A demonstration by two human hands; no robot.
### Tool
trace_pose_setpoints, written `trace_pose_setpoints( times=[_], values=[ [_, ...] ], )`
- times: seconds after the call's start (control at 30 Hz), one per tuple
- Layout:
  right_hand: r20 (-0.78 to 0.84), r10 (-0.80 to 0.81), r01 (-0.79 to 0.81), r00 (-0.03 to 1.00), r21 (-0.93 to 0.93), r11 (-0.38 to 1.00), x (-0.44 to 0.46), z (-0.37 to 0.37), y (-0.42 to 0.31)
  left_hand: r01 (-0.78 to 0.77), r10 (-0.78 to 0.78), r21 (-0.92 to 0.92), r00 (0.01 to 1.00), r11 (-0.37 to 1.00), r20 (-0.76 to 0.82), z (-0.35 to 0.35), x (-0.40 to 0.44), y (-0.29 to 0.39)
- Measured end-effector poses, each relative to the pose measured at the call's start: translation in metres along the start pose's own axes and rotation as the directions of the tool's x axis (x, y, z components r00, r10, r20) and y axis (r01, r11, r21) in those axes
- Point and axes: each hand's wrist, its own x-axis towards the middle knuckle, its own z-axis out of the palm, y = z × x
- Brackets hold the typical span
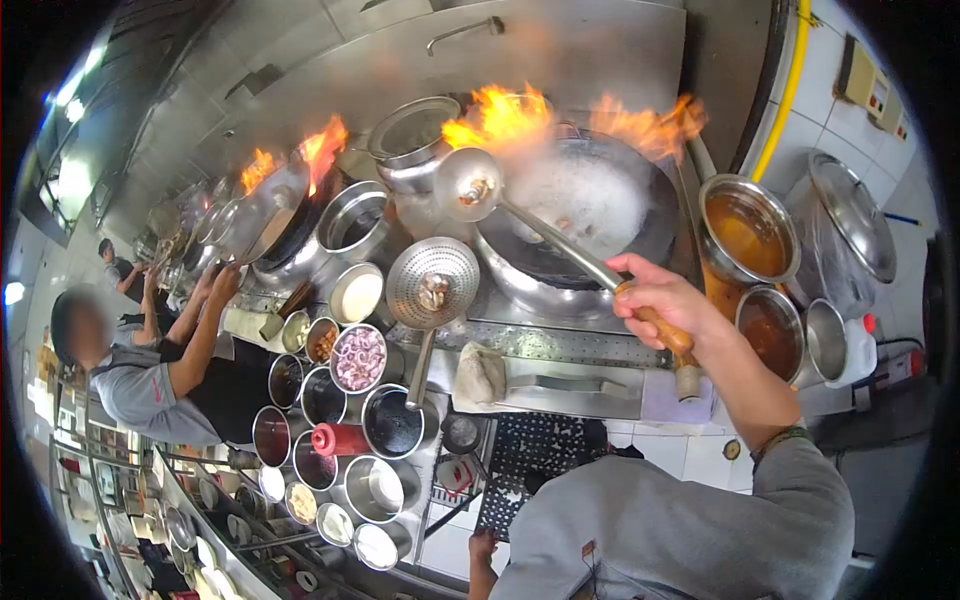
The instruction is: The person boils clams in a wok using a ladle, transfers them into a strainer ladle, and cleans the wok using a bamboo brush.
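Slanting up-left, bowl (pixel 468 184) foremost: the ladle (pixel 560 243), right fingers (pixel 642 299) curled around its handle (pixel 668 331), left fingers (pixel 484 539) unclear.

Grey short-sleeved shirt (pixel 690 520), small reddish mark (pixel 588 549), thin dark cord (pixel 592 574)

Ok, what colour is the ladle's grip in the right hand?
The grip is orange-brown, seen in the head view.
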Motion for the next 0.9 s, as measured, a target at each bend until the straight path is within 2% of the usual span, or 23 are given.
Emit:
trace_pose_setpoints(
  times=[0.07,0.17,0.27,0.3,0.33,0.4,0.5,0.53,0.6,0.63,0.67,0.8,0.9],
  values=[
    [0.039,-0.034,0.042,0.999,-0.227,0.973,0.013,0.013,0.006,0.014,-0.014,0.005,1.000,1.000,0.013,-0.003,0.002,-0.002],
    [-0.021,-0.113,0.095,0.993,-0.405,0.909,0.036,0.031,0.027,0.015,-0.015,-0.046,1.000,0.999,-0.002,-0.008,0.001,-0.003],
    [-0.119,-0.171,0.092,0.978,-0.488,0.868,0.037,0.027,0.029,-0.083,0.083,-0.088,0.997,0.993,-0.006,-0.013,-0.002,-0.011],
    [-0.149,-0.188,0.087,0.971,-0.512,0.855,0.035,0.020,0.028,-0.069,0.067,-0.102,0.998,0.992,-0.020,-0.013,-0.006,-0.014],
    [-0.172,-0.158,0.062,0.972,-0.460,0.885,0.030,0.007,0.023,-0.054,0.050,-0.118,0.998,0.992,-0.033,-0.012,-0.010,-0.015],
    [-0.217,-0.183,0.032,0.959,-0.559,0.829,0.016,-0.013,0.013,-0.032,0.020,-0.159,0.997,0.987,-0.075,-0.009,-0.018,-0.022],
    [-0.287,-0.150,-0.074,0.946,-0.643,0.763,-0.002,-0.043,0.010,0.061,-0.061,-0.161,0.998,0.985,0.008,-0.005,-0.023,-0.034],
    [-0.317,-0.140,-0.116,0.938,-0.668,0.735,-0.006,-0.047,0.010,0.077,-0.075,-0.125,0.997,0.989,0.019,-0.004,-0.026,-0.039],
    [-0.332,-0.099,-0.172,0.938,-0.695,0.698,-0.015,-0.049,0.009,-0.078,0.062,0.170,0.993,0.982,0.096,-0.004,-0.019,-0.043],
    [-0.346,-0.080,-0.202,0.935,-0.703,0.683,-0.021,-0.052,0.009,-0.091,0.067,0.223,0.991,0.971,0.112,-0.006,-0.015,-0.043],
    [-0.315,-0.068,-0.158,0.947,-0.638,0.753,-0.024,-0.058,0.012,-0.105,0.072,0.274,0.989,0.956,0.128,-0.008,-0.012,-0.044],
    [-0.242,0.048,-0.138,0.969,-0.367,0.920,-0.046,-0.068,0.001,0.090,-0.097,0.144,0.994,0.985,0.046,0.000,-0.020,0.013],
    [-0.219,0.055,-0.122,0.974,-0.302,0.946,-0.051,-0.067,0.004,-0.032,0.030,0.031,0.999,0.999,0.043,-0.007,0.005,0.030]
  ],
)
